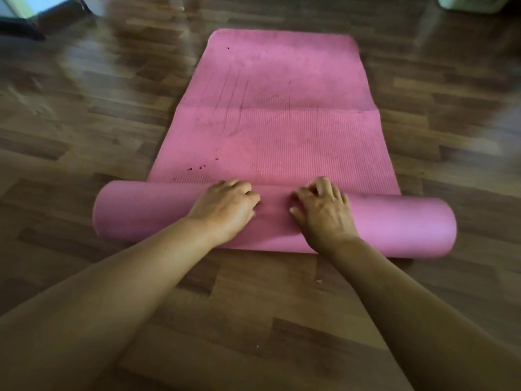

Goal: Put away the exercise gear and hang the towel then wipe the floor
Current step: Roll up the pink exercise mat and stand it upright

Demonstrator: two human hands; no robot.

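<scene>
A pink exercise mat (276,114) lies on the wooden floor, stretching away from me. Its near end is wound into a thick roll (394,224) that lies crosswise. My left hand (228,207) presses on top of the roll just left of its middle, fingers curled over the far side. My right hand (321,210) rests beside it on the roll, fingers bent and pressing down. Both forearms reach in from the bottom of the view. The flat part of the mat shows a crease across its middle and a few small dark marks.
Brown wooden floor (84,122) surrounds the mat on all sides. A dark piece of furniture (25,24) sits at the far left corner. A pale green object (473,2) stands at the far right corner. Small crumbs lie on the floor near me.
</scene>
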